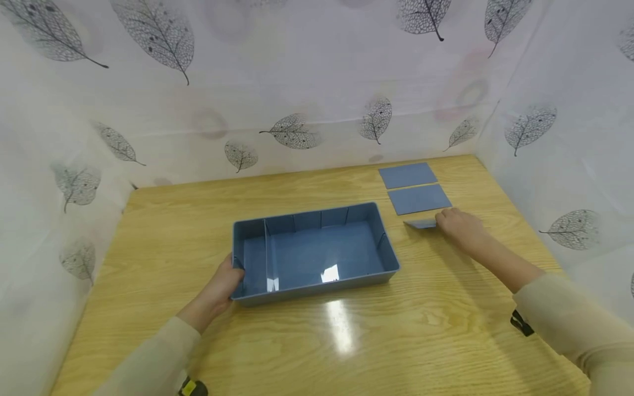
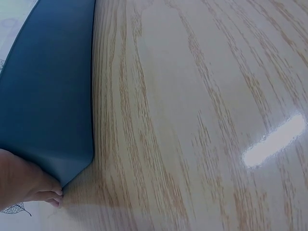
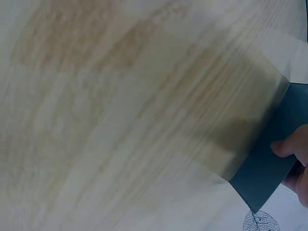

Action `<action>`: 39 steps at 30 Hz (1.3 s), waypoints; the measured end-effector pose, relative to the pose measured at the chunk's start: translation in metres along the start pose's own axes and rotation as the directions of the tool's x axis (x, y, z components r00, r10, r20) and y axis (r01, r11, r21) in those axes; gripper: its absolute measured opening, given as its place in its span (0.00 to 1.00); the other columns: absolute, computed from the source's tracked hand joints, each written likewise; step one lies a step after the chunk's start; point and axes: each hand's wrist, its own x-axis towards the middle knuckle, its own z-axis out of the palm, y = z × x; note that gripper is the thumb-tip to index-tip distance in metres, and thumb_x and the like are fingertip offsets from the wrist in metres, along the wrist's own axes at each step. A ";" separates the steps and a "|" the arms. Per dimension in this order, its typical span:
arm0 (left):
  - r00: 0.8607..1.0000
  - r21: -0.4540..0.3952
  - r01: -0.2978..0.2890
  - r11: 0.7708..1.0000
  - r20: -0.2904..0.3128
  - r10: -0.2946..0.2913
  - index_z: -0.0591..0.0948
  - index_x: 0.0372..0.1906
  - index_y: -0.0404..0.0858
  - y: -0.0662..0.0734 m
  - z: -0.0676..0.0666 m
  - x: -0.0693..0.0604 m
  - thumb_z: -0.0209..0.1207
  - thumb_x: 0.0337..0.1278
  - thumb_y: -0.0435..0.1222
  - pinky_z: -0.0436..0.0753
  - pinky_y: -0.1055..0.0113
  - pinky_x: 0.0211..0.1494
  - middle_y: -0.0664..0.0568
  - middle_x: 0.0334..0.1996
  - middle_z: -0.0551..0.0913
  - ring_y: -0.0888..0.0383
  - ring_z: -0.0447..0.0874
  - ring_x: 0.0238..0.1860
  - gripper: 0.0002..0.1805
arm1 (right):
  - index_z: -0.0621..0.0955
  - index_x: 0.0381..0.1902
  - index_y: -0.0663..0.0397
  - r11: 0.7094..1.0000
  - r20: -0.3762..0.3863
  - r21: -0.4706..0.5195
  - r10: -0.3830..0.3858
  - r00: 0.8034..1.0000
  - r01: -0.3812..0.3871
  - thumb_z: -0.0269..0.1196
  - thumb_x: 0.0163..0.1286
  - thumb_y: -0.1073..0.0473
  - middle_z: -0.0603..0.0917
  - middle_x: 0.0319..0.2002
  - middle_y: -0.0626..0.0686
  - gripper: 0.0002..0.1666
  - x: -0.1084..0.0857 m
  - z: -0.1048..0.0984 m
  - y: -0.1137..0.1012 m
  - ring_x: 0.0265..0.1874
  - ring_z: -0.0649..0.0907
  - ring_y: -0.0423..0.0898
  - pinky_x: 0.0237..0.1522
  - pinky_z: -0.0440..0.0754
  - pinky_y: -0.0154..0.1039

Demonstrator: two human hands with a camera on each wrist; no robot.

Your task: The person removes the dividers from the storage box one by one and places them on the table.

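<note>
A shallow blue-grey plastic box (image 1: 317,286) stands on the wooden table, with one divider (image 1: 268,256) fitted crosswise near its left end. My left hand (image 1: 221,286) grips the box's left wall, thumb over the rim; the left wrist view shows its fingers (image 2: 45,190) at a lower corner. In my right hand (image 1: 459,228) is a thin blue-grey divider panel (image 3: 272,149), pinched between thumb and fingers and tilted up from the table, to the right of the box. Two more flat panels (image 1: 420,199) lie just behind that hand, one behind the other.
The wooden table (image 1: 173,220) has a glossy top with a bright reflection in front of the box. White curtains (image 1: 317,71) printed with grey leaves hang behind it and at both sides. Narrow slots line the box's inner walls.
</note>
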 end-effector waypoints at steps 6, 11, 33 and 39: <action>1.000 0.001 -0.006 1.000 -0.002 0.006 0.33 0.72 0.27 0.001 0.000 0.000 0.33 0.43 0.16 0.60 0.46 0.69 0.29 0.72 0.42 0.35 0.44 0.71 0.45 | 0.72 0.26 0.69 0.997 -0.186 0.003 -0.073 0.980 0.075 0.58 0.51 0.78 0.78 0.26 0.61 0.07 -0.002 0.014 0.000 0.28 0.79 0.59 0.31 0.81 0.49; 1.000 0.007 -0.001 1.000 -0.010 0.001 0.34 0.72 0.27 0.001 0.000 0.000 0.33 0.43 0.16 0.66 0.52 0.63 0.28 0.71 0.44 0.35 0.48 0.70 0.45 | 0.74 0.27 0.70 0.998 -0.172 0.005 -0.065 0.983 0.067 0.59 0.51 0.79 0.79 0.28 0.63 0.06 -0.003 0.016 -0.002 0.31 0.80 0.61 0.37 0.81 0.51; 1.000 0.007 0.005 1.000 -0.024 -0.005 0.36 0.72 0.27 0.002 0.000 -0.002 0.33 0.44 0.17 0.76 0.70 0.43 0.27 0.70 0.48 0.37 0.58 0.63 0.44 | 0.75 0.36 0.74 0.986 0.194 0.091 -0.153 0.969 0.137 0.57 0.59 0.77 0.77 0.33 0.64 0.06 0.004 -0.006 -0.002 0.34 0.80 0.60 0.38 0.81 0.49; 1.000 0.011 0.013 1.000 -0.020 -0.013 0.35 0.72 0.26 0.004 -0.001 -0.002 0.33 0.44 0.17 0.75 0.63 0.53 0.27 0.71 0.46 0.35 0.54 0.67 0.44 | 0.75 0.31 0.70 0.983 0.177 -0.045 -0.167 0.970 0.178 0.58 0.59 0.75 0.77 0.29 0.61 0.03 0.012 -0.017 -0.001 0.32 0.80 0.57 0.36 0.80 0.48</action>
